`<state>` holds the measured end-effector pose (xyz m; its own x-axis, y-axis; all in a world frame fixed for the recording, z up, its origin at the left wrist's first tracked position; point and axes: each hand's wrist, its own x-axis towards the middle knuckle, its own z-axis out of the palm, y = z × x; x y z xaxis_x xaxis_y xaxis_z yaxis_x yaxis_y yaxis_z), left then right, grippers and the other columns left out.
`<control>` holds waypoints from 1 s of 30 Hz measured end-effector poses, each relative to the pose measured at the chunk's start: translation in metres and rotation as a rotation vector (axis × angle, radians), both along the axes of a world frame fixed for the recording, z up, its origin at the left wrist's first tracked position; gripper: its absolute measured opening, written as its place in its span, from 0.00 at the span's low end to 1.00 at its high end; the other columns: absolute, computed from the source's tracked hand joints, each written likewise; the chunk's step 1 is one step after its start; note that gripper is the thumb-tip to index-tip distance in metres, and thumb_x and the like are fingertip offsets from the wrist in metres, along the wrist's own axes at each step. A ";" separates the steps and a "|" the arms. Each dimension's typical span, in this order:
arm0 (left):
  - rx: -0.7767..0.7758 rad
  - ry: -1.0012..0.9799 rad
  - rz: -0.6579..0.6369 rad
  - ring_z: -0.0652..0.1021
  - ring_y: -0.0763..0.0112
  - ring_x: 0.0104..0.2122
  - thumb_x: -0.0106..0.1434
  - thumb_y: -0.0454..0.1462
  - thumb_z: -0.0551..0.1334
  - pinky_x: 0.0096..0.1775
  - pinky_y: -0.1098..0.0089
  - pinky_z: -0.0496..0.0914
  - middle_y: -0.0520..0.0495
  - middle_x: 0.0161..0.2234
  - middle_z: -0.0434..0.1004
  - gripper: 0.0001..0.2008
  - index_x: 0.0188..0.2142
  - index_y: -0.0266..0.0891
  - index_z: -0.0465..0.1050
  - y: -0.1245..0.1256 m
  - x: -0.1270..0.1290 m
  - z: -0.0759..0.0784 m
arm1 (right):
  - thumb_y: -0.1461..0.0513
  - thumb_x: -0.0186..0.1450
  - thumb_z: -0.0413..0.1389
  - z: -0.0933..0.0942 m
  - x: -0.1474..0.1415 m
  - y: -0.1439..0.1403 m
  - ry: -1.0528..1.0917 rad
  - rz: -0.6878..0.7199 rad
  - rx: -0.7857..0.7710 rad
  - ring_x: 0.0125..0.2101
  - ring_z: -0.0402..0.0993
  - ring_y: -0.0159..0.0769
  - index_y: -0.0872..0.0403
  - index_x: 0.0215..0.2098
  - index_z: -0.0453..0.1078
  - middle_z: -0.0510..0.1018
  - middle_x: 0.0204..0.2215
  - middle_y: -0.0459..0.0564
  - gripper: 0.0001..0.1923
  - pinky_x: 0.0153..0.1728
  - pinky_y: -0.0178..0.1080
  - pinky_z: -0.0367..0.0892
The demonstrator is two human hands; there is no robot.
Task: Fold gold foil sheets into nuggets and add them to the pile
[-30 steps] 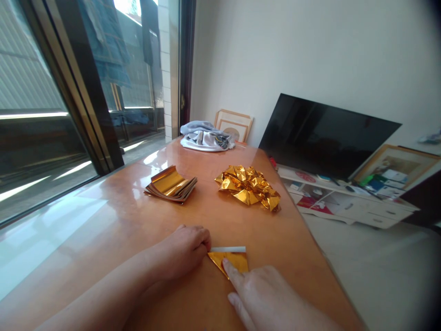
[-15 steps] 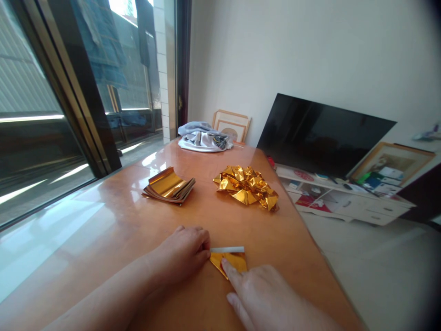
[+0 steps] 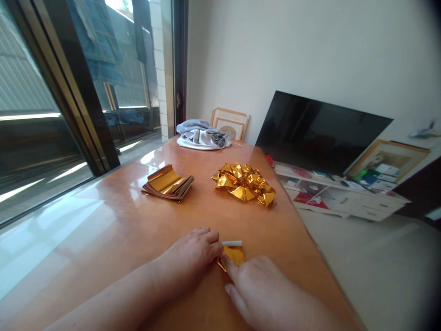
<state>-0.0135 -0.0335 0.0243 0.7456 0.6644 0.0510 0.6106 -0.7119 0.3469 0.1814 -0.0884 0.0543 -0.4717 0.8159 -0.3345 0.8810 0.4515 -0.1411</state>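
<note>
A sheet of gold foil paper (image 3: pixel 234 254), partly folded, lies on the table between my hands, with a pale strip along its far edge. My left hand (image 3: pixel 201 246) has its fingers curled together over the sheet's left side, covering that part. From the right, the index finger of my right hand (image 3: pixel 255 278) is stretched out and presses on the near edge, its thumb held apart. Farther off lies a stack of gold foil sheets (image 3: pixel 168 184), curling upward. A heap of folded gold foil pieces (image 3: pixel 245 186) sits to its right.
Bundled grey cloth (image 3: pixel 203 135) rests at the far end of the glossy wooden table (image 3: pixel 193 216). The table's right edge drops to the floor, where a white cabinet (image 3: pixel 344 202) stands near a large black television (image 3: pixel 320 133). Sliding glass doors run along the left.
My left hand has slid right over the sheet, hiding more of its left side. My right index finger has shifted slightly toward the left hand. The view has moved a little.
</note>
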 end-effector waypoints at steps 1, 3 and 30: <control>-0.018 -0.006 -0.001 0.73 0.62 0.40 0.66 0.31 0.57 0.42 0.66 0.66 0.46 0.40 0.74 0.09 0.39 0.43 0.75 -0.001 0.000 0.000 | 0.58 0.70 0.50 0.004 -0.001 0.000 -0.014 -0.007 -0.019 0.36 0.79 0.47 0.52 0.63 0.67 0.82 0.42 0.58 0.23 0.38 0.41 0.69; -0.053 -0.018 0.007 0.74 0.62 0.39 0.66 0.30 0.56 0.43 0.66 0.67 0.46 0.39 0.74 0.11 0.39 0.43 0.76 -0.001 -0.001 0.002 | 0.59 0.71 0.50 0.009 -0.003 0.001 0.006 -0.024 -0.044 0.38 0.80 0.47 0.51 0.64 0.65 0.82 0.43 0.58 0.24 0.41 0.42 0.69; -0.066 -0.105 0.115 0.75 0.66 0.37 0.61 0.33 0.61 0.42 0.68 0.66 0.48 0.36 0.74 0.04 0.33 0.42 0.75 0.000 0.003 -0.004 | 0.59 0.68 0.52 0.014 0.004 -0.009 -0.028 0.043 0.046 0.32 0.80 0.43 0.53 0.61 0.69 0.84 0.36 0.56 0.24 0.38 0.39 0.70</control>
<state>-0.0103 -0.0337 0.0203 0.6574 0.7495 0.0781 0.6447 -0.6130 0.4568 0.1849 -0.0975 0.0680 -0.4976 0.8098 -0.3107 0.8640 0.4945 -0.0950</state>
